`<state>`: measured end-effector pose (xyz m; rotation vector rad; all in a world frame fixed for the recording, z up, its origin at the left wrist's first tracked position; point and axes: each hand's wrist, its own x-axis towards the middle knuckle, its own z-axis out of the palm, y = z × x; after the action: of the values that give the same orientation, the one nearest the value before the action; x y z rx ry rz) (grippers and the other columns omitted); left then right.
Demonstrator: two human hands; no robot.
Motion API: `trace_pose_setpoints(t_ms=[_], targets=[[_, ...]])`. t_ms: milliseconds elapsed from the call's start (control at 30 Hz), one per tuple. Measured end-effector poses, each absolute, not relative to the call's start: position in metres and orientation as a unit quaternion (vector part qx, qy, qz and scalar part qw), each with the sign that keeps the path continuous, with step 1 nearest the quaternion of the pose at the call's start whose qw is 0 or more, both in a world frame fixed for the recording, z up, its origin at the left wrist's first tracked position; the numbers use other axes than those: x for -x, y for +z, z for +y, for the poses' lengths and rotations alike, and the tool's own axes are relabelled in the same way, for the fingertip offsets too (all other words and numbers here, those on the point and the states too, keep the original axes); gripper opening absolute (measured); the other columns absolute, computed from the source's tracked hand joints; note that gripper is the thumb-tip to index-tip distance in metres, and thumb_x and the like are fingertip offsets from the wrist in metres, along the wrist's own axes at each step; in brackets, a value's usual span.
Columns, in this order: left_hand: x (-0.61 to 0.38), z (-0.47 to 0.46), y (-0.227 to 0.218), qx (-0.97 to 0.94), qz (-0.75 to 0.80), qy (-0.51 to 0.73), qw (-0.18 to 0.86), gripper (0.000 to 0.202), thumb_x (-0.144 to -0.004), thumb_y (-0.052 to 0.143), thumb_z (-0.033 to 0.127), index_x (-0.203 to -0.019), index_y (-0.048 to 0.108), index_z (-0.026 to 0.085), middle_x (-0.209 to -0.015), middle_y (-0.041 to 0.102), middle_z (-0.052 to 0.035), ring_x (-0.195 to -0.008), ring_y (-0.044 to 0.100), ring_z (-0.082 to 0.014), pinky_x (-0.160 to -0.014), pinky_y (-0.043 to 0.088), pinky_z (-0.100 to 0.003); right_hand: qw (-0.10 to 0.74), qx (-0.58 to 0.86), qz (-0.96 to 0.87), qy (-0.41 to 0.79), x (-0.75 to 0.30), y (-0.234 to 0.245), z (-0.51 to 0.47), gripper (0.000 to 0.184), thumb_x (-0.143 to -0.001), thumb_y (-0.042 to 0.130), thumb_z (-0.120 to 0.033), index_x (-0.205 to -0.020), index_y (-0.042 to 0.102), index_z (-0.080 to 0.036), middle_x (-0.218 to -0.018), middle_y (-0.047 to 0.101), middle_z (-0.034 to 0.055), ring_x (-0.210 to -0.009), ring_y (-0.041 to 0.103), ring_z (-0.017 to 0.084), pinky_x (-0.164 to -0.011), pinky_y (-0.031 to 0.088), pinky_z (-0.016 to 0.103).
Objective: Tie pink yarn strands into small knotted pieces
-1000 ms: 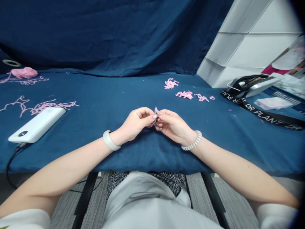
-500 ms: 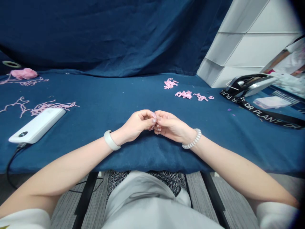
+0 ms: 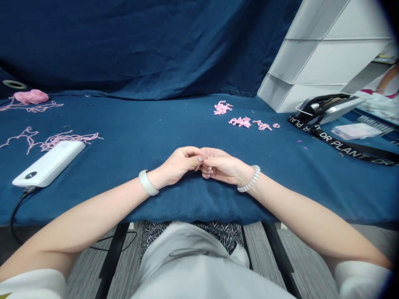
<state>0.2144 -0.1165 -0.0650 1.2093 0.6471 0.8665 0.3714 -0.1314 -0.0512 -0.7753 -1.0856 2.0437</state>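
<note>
Over the front middle of the blue cloth, my left hand (image 3: 183, 163) and my right hand (image 3: 222, 165) meet at the fingertips. Each is closed in a pinch, thumb against fingers. Whatever sits between the fingertips is too small and too covered to name. Beyond the hands, to the right, lie small clumps of pink yarn (image 3: 240, 121), one of them a little farther back (image 3: 222, 108). Longer pink yarn strands (image 3: 67, 139) lie off to the left, and a pink yarn ball (image 3: 31, 96) rests at the far left.
A white power bank (image 3: 50, 164) with a black cable lies at left, touching the strands. A tape roll (image 3: 14, 84) is behind it. On the right are a black lettered strap (image 3: 349, 151), a black pouch (image 3: 324, 109), a clear plastic box (image 3: 356, 131) and white panels (image 3: 330, 62).
Both hands remain joined at about the same spot, with the fingers shifted slightly against each other. At the far right edge, another person's arm has changed position.
</note>
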Motion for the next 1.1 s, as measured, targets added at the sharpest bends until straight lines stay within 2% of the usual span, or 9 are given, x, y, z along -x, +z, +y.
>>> trace_pose_setpoints(t_ms=[100, 333, 433, 567, 767, 867, 933, 1100], targets=[[-0.214, -0.116, -0.065, -0.545, 0.278, 0.375, 0.696, 0.041, -0.063, 0.08, 0.046, -0.077, 0.066, 0.01, -0.064, 0.063, -0.0035, -0.055, 0.053, -0.007, -0.054, 0.036, -0.019, 0.344, 0.304, -0.416, 0.785, -0.371, -0.05, -0.131, 0.046, -0.058, 0.085, -0.033, -0.073, 0.046, -0.014, -0.052, 0.051, -0.0059, -0.045, 0.043, 0.003, -0.047, 0.037, 0.018], [-0.21, -0.114, -0.063, -0.585, 0.204, 0.297, 0.727, 0.034, -0.077, 0.068, 0.042, -0.09, 0.068, 0.011, -0.076, 0.068, -0.0081, -0.068, 0.064, -0.0132, -0.063, 0.042, -0.022, 0.338, 0.295, -0.416, 0.791, -0.369, -0.05, -0.134, 0.045, -0.058, 0.085, -0.032, -0.073, 0.048, -0.014, -0.05, 0.05, -0.0061, -0.043, 0.04, 0.002, -0.045, 0.035, 0.017], [-0.21, -0.114, -0.062, -0.593, 0.196, 0.285, 0.727, 0.038, -0.076, 0.069, 0.046, -0.091, 0.068, 0.011, -0.077, 0.069, -0.0084, -0.068, 0.064, -0.0133, -0.062, 0.041, -0.021, 0.335, 0.295, -0.425, 0.787, -0.369, -0.05, -0.135, 0.046, -0.058, 0.085, -0.035, -0.072, 0.047, -0.014, -0.05, 0.051, -0.0054, -0.042, 0.039, 0.002, -0.045, 0.035, 0.017], [-0.21, -0.114, -0.063, -0.583, 0.208, 0.288, 0.731, 0.038, -0.073, 0.071, 0.047, -0.082, 0.068, 0.01, -0.075, 0.069, -0.0085, -0.066, 0.064, -0.0128, -0.062, 0.042, -0.021, 0.332, 0.306, -0.429, 0.782, -0.369, -0.051, -0.136, 0.046, -0.061, 0.083, -0.037, -0.075, 0.046, -0.015, -0.053, 0.054, -0.0042, -0.043, 0.039, 0.003, -0.046, 0.035, 0.017], [-0.213, -0.117, -0.059, -0.528, 0.22, 0.323, 0.754, 0.041, -0.064, 0.078, 0.047, -0.068, 0.061, 0.011, -0.065, 0.067, -0.0061, -0.059, 0.063, -0.0148, -0.06, 0.048, -0.025, 0.365, 0.287, -0.431, 0.774, -0.365, -0.053, -0.136, 0.05, -0.062, 0.083, -0.04, -0.075, 0.041, -0.017, -0.044, 0.044, -0.0084, -0.043, 0.04, 0.005, -0.049, 0.035, 0.018], [-0.213, -0.117, -0.056, -0.516, 0.238, 0.348, 0.746, 0.045, -0.059, 0.081, 0.049, -0.066, 0.057, 0.012, -0.061, 0.066, -0.0054, -0.055, 0.061, -0.0148, -0.057, 0.047, -0.025, 0.382, 0.284, -0.431, 0.767, -0.362, -0.052, -0.137, 0.051, -0.06, 0.083, -0.042, -0.078, 0.042, -0.018, -0.048, 0.048, -0.0078, -0.045, 0.042, 0.005, -0.049, 0.035, 0.018], [-0.212, -0.116, -0.055, -0.522, 0.247, 0.36, 0.733, 0.044, -0.061, 0.08, 0.049, -0.067, 0.055, 0.013, -0.058, 0.064, -0.0051, -0.053, 0.06, -0.0148, -0.055, 0.046, -0.025, 0.392, 0.282, -0.442, 0.756, -0.361, -0.049, -0.138, 0.049, -0.062, 0.081, -0.045, -0.079, 0.044, -0.017, -0.051, 0.051, -0.0065, -0.047, 0.044, 0.005, -0.05, 0.035, 0.018], [-0.207, -0.113, -0.054, -0.541, 0.282, 0.391, 0.689, 0.04, -0.065, 0.079, 0.044, -0.069, 0.055, 0.012, -0.059, 0.061, -0.002, -0.054, 0.055, -0.0096, -0.053, 0.042, -0.021, 0.428, 0.305, -0.476, 0.705, -0.37, -0.041, -0.137, 0.046, -0.067, 0.075, -0.052, -0.087, 0.054, -0.017, -0.067, 0.058, -0.0015, -0.06, 0.054, 0.008, -0.059, 0.045, 0.022]])
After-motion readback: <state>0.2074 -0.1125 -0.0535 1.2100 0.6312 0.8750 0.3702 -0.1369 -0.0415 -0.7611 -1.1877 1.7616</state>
